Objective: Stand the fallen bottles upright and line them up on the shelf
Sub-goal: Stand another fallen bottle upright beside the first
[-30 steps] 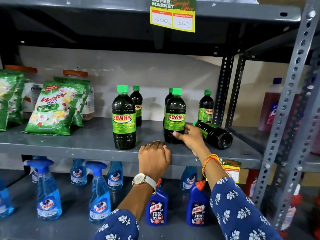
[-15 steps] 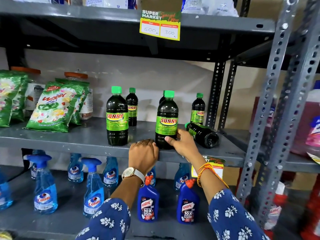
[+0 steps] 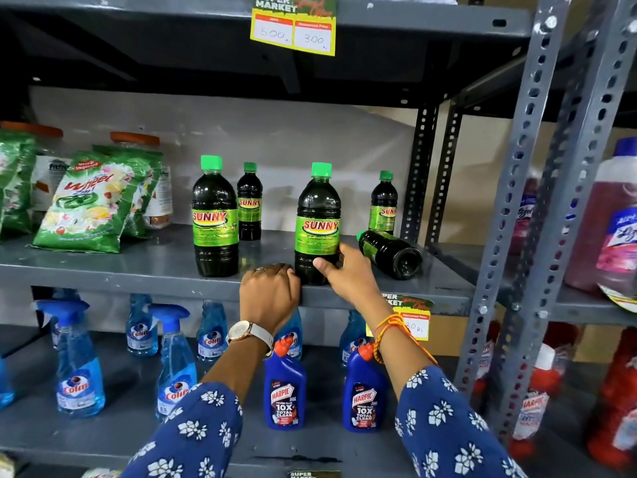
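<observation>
Right hand point(image 3: 348, 274) grips base of upright front bottle point(image 3: 317, 224); fallen bottle point(image 3: 391, 253) just right of it. Left hand point(image 3: 269, 293) fisted, empty, on shelf point(image 3: 120, 270) edge.

Glossy plastic bottles point(image 3: 317, 224), matt metal shelf point(image 3: 138, 270)

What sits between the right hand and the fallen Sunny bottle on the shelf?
Nothing: in the head view, bare grey shelf separates the right hand from the fallen bottle.
</observation>
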